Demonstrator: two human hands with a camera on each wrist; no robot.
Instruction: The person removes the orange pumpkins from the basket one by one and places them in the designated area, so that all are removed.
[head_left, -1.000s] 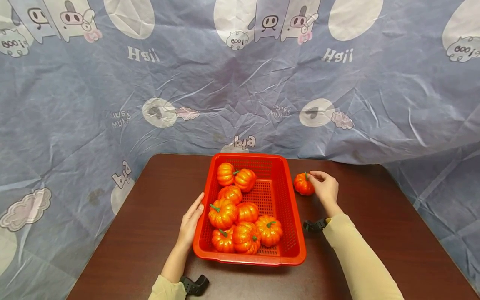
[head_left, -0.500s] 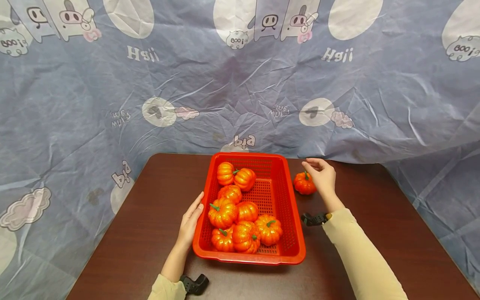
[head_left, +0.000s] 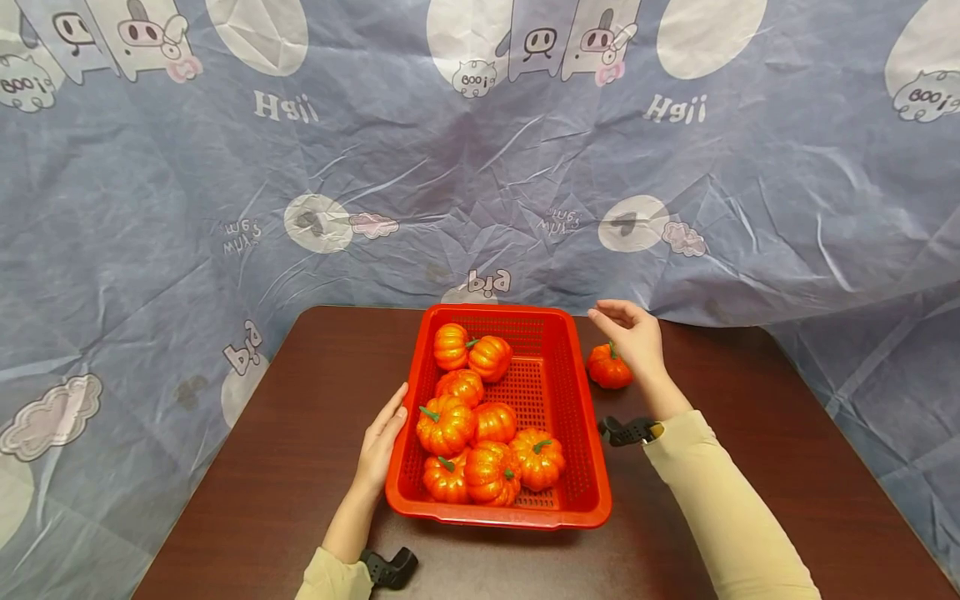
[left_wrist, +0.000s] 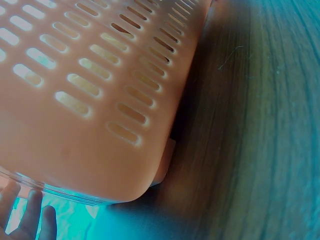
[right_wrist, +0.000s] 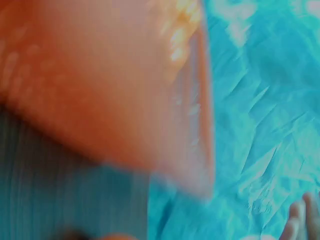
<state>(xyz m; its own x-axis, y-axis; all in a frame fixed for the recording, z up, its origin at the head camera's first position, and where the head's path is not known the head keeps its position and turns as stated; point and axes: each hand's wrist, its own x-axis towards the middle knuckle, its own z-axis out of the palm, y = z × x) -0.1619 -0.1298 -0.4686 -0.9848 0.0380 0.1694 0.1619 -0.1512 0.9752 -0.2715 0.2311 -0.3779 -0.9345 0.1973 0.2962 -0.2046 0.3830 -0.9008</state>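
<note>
Pumpkin (head_left: 609,368) gleams red-orange, ribbed, green-stemmed, beside a seemingly relaxed right hand (head_left: 636,337). Straight-fingered left hand (head_left: 381,440) touches a slotted red plastic basket (head_left: 498,515).

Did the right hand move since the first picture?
Yes, up and left in the head view. The right hand was all below the far edge of the table, at the pumpkin; now its top reaches above that edge.

Red basket (head_left: 498,516) and orange pumpkins (head_left: 446,429) between left hand (head_left: 382,440) and right hand (head_left: 634,337); brown table (head_left: 300,417) beneath; blue-grey cloth (head_left: 450,167), white-circled, beyond.
</note>
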